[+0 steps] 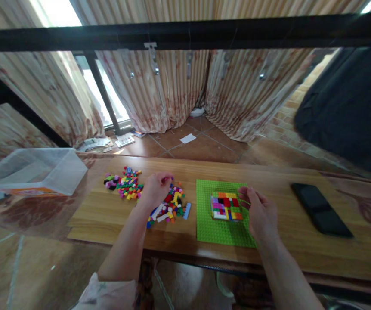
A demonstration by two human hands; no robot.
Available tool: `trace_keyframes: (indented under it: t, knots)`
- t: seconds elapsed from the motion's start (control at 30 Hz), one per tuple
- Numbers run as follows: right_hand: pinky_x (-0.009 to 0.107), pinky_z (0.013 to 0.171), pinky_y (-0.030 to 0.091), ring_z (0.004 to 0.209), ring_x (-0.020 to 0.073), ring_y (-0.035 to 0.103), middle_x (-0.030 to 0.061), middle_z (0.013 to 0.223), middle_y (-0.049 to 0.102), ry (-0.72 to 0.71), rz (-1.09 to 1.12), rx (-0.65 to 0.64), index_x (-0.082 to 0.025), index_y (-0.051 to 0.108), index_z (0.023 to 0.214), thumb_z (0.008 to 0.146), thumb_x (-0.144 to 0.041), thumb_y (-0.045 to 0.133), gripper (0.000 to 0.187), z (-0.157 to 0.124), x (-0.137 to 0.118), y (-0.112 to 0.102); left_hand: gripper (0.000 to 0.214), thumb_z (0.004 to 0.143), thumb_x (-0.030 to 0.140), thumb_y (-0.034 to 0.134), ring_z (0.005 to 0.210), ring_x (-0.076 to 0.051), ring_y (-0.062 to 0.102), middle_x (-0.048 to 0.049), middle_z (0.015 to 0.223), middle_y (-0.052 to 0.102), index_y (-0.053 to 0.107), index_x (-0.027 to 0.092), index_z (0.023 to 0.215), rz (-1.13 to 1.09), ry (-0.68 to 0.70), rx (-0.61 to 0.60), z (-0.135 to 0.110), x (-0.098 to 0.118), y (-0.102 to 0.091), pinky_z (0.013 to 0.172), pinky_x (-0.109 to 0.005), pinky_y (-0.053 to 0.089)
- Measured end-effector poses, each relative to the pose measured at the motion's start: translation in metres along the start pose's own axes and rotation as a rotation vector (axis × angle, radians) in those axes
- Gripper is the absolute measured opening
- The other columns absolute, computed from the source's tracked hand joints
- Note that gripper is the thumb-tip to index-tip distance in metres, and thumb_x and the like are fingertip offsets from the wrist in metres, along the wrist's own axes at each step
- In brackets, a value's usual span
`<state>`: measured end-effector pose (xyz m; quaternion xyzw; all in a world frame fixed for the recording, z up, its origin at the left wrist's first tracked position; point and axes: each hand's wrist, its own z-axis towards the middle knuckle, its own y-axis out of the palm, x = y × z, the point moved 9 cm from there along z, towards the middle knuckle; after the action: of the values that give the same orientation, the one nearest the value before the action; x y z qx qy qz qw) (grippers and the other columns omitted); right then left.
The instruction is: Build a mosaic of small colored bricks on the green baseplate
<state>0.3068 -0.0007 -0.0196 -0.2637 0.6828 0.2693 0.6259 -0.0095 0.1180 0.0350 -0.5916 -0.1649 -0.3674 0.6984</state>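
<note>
A green baseplate (213, 226) lies on the wooden table (108, 215), with a block of many-coloured small bricks (226, 206) built on it. My right hand (260, 213) rests at the block's right side, its fingers curled and touching the block's edge. My left hand (155, 189) hovers over a heap of loose coloured bricks (172, 208), fingers pinched together on a small brick I can barely make out. A second heap of loose bricks (125, 184) lies further left.
A clear plastic tub (40, 170) lies tipped at the table's left end. A black phone (321, 209) lies flat at the right. A dark metal bar (185, 36) crosses above. Curtains and a tiled floor lie beyond the table.
</note>
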Motion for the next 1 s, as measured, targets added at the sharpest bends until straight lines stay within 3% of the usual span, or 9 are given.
trace_keyframes:
  t: [0.13,0.43,0.57,0.77,1.0]
  knots:
    - [0.024,0.060,0.045,0.069,0.0127,0.060,0.0050,0.083,0.071,0.004,0.003,-0.029,-0.017,0.071,0.076,0.071,-0.050,0.066,0.033,0.001,0.005,0.001,0.027,0.079,0.014,0.051,0.086,-0.017,0.067,-0.0036,0.096,0.074,0.073,0.017,0.094,-0.004,0.049,-0.175,-0.004,-0.007,0.001,0.078,-0.026,0.052]
    - [0.023,0.058,0.047,0.065,0.0119,0.058,0.0030,0.075,0.069,0.010,0.014,-0.013,-0.017,0.071,0.072,0.068,-0.046,0.071,0.029,0.001,0.007,0.004,0.041,0.064,0.005,0.055,0.091,-0.019,0.066,-0.0022,0.099,0.073,0.073,0.021,0.097,0.095,0.151,-0.416,-0.019,-0.005,-0.005,0.086,-0.027,0.050]
    - [0.024,0.059,0.047,0.066,0.0127,0.060,0.0035,0.075,0.069,0.022,0.006,0.004,-0.017,0.071,0.072,0.066,-0.046,0.071,0.029,0.002,0.009,0.004,0.045,0.060,0.005,0.056,0.101,-0.022,0.062,-0.0040,0.106,0.071,0.073,0.022,0.097,0.190,0.195,-0.406,-0.022,-0.001,-0.004,0.098,-0.033,0.044]
    - [0.024,0.063,0.048,0.066,0.0122,0.061,0.0019,0.073,0.069,0.032,-0.004,0.009,-0.018,0.072,0.072,0.067,-0.041,0.070,0.024,0.003,0.013,0.003,0.042,0.059,0.008,0.059,0.104,-0.025,0.060,-0.0065,0.104,0.069,0.073,0.022,0.096,0.274,0.191,-0.409,-0.023,0.004,0.002,0.097,-0.035,0.044]
    - [0.025,0.061,0.048,0.066,0.0137,0.062,0.0030,0.073,0.070,0.003,-0.013,-0.018,-0.017,0.072,0.073,0.069,-0.041,0.068,0.024,0.002,0.009,0.006,0.026,0.067,0.014,0.062,0.100,-0.024,0.060,-0.0058,0.099,0.069,0.074,0.022,0.089,0.309,0.179,-0.385,-0.019,0.005,0.002,0.092,-0.035,0.046]
